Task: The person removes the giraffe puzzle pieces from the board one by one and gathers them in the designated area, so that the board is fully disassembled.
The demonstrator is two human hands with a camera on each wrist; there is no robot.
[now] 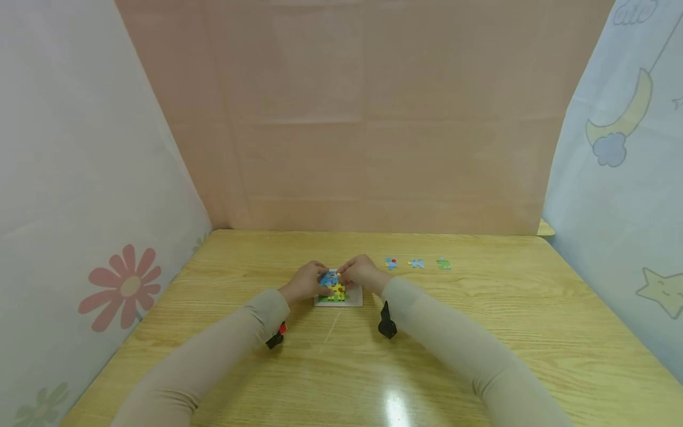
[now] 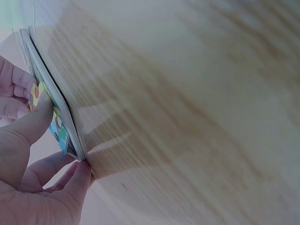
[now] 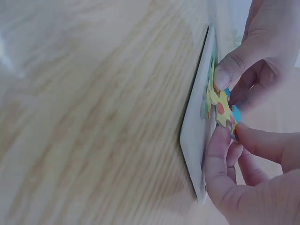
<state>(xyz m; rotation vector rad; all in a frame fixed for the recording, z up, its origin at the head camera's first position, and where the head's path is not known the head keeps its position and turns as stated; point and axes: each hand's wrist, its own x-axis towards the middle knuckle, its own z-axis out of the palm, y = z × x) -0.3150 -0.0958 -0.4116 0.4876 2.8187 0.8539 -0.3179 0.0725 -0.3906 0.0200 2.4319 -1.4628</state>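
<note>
On a pale wood-grained table (image 1: 341, 362), the left hand (image 1: 306, 280) is gripping a white rectangular board (image 1: 354, 296) by its edge, apparently steadying it; the right hand (image 1: 364, 271) is pinching a yellow, orange-spotted jigsaw piece (image 3: 225, 114) over the board. Farther right, three knobbed blue or green pieces (image 1: 418, 263) are lying before a creased brown backdrop (image 1: 352, 118).

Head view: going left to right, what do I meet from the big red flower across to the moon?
Red flower, left hand, right hand, red-dotted piece, light-blue piece, green piece, moon.
</note>
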